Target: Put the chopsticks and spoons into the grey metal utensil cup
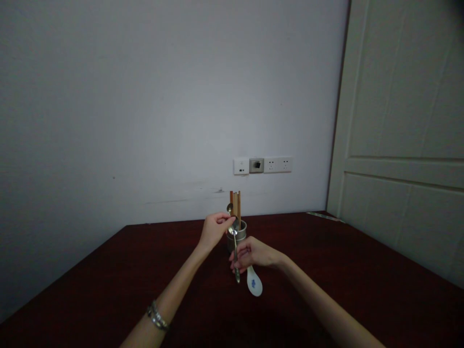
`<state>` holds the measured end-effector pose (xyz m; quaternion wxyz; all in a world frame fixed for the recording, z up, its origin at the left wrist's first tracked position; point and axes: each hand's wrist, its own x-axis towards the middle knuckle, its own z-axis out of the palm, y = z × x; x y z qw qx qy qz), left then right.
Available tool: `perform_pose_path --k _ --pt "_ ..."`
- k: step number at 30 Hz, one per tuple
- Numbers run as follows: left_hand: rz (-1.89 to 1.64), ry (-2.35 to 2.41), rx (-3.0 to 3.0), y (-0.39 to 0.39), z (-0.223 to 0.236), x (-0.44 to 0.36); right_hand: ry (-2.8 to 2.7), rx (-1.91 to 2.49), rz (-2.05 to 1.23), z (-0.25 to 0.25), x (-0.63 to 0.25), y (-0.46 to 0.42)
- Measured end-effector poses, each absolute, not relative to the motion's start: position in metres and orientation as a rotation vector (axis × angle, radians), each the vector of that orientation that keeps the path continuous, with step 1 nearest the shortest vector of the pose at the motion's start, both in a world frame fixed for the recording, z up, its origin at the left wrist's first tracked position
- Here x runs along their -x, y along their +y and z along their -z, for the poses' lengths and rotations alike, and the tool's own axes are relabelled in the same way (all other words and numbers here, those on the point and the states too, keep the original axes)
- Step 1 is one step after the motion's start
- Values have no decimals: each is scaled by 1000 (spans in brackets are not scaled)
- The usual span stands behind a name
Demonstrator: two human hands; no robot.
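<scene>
A metal spoon (235,246) slants in front of the holder, bowl up and handle toward me. My left hand (213,233) is closed, thumb and fingertips pinched at the edge of its bowl. Lower down, the fingers of my right hand (255,252) close around its handle. Behind both hands stands a round, greyish utensil holder (242,232), partly covered by them. Several wooden chopsticks (236,203) stick up from it. A smaller spoon's bowl (229,208) shows beside the chopsticks; its lower part is hidden. Just below my right hand is a white spoon (255,283) with a blue mark, its handle end hidden.
The dark red table (145,275) reaches back to a pale wall (181,106). Sockets and switches (277,165) sit on the wall behind the holder. A white panelled door (398,145) stands along the right side. A thin strip (325,217) lies at the far right table edge.
</scene>
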<state>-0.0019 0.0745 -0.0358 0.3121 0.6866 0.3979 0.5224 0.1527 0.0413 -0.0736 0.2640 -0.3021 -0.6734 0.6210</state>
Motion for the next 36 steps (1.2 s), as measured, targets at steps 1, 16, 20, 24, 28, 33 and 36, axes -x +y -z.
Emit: perform_pose_path --k 1,16,20,24,28,33,36 --pt "-1345 1058 -1810 74 35 2 -1814 815 -1669 73 -153 42" --pt "-922 1000 -1736 61 39 -4 -1786 807 -1543 67 -164 50" --pt "-933 1029 -1713 62 38 -1 -1862 860 -1463 61 -170 50" --pt "-945 1009 -1703 62 37 1 -1860 979 -1270 44 -190 53" --pt "-933 1002 -1699 61 37 1 -1675 1009 -982 18 -203 56" --pt "-901 1020 -1687 60 40 -3 -1755 1014 -636 -4 -194 56" --pt "-882 1038 -1683 59 41 -6 -1845 1010 -527 -5 -187 58"
